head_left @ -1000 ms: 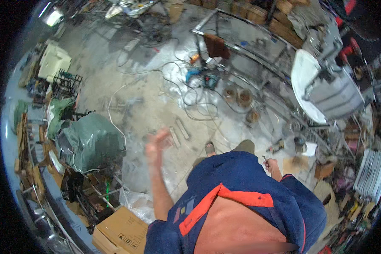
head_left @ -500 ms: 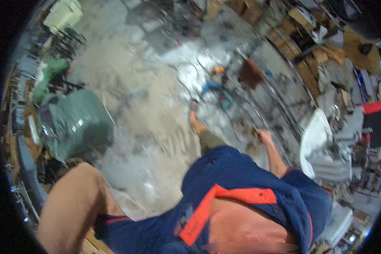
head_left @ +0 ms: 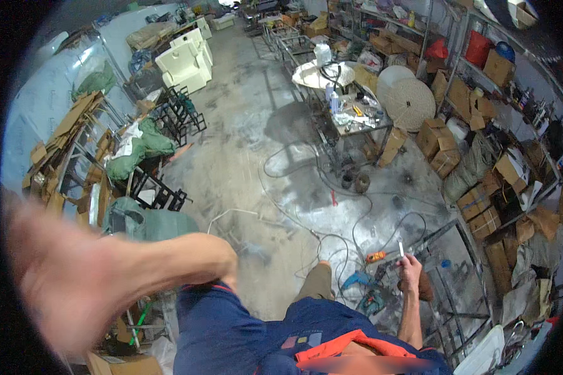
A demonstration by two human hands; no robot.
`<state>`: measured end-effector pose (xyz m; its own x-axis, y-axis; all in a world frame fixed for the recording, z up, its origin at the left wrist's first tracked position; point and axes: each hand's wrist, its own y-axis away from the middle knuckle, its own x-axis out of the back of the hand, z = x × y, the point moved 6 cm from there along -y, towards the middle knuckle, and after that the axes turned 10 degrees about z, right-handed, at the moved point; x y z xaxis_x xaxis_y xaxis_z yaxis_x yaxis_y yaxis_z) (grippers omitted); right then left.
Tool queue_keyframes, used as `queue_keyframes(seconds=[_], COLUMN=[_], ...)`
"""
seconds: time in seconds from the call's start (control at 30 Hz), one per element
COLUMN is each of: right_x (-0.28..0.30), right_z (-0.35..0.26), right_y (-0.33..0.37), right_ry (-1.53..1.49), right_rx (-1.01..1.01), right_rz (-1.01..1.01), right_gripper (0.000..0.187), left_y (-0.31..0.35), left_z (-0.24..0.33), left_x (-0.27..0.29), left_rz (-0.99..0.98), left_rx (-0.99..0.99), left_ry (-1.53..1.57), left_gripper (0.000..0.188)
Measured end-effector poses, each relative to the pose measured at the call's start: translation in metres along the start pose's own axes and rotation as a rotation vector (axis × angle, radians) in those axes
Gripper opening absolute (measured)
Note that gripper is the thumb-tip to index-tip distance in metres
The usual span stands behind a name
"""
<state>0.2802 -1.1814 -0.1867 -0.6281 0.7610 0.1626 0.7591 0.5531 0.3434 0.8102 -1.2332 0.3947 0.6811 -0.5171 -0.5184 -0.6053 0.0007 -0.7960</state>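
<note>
My left hand (head_left: 56,275) is raised close at the left edge, blurred by motion, so its fingers cannot be made out. My right hand (head_left: 410,270) is out to the lower right, closed round a slim white stick (head_left: 401,249) that points up from the fingers. Below it, a brown piece (head_left: 426,288) is partly hidden behind the wrist. On the floor to the left of that hand lie a blue power tool (head_left: 358,279), a teal power tool (head_left: 371,304) and an orange object (head_left: 376,256), with cables around them.
A metal frame (head_left: 463,265) lies to the right. Ahead stands a worktable (head_left: 350,130) with bottles and tools. Cardboard boxes (head_left: 436,147) and shelving line the right side. Black metal frames (head_left: 159,194) and a green-wrapped bundle (head_left: 162,224) stand left. Cables (head_left: 281,212) cross the floor.
The view has tilted up, bringing the worktable and far room into sight. My left arm has swung up, its hand now visible at the left edge. The white stick now shows clearly in my right hand.
</note>
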Motion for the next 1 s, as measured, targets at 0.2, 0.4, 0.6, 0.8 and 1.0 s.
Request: queue_keyframes(seconds=[0.2,0.4,0.6,0.8,1.0], right_x=[-0.153,-0.284,-0.419,-0.441,-0.442], right_z=[-0.103,-0.134,-0.214,-0.27,-0.228], right_y=[-0.011,-0.108,-0.234,-0.317,-0.375], right_ry=[-0.065,0.071,0.333,0.579,0.632], right_rx=[0.201,0.316,0.418,0.47,0.441], right_rz=[-0.168,-0.103,-0.201,-0.211,-0.165], right_gripper=[0.039,0.034,0.049,0.053,0.053], left_y=[0.433,0.724,0.736,0.714,0.711], left_z=[-0.243,-0.237,-0.431,-0.563,-0.6], left_x=[0.173,0.238,0.327,0.398,0.432], left_rz=[-0.636,0.074,0.251,0.225,0.089], left_rx=[1.457,2.671,2.642,2.432,2.415], left_ry=[-0.771,0.014,-0.315,-0.5,-0.552], left_gripper=[0.025,0.045,0.035,0.043,0.048])
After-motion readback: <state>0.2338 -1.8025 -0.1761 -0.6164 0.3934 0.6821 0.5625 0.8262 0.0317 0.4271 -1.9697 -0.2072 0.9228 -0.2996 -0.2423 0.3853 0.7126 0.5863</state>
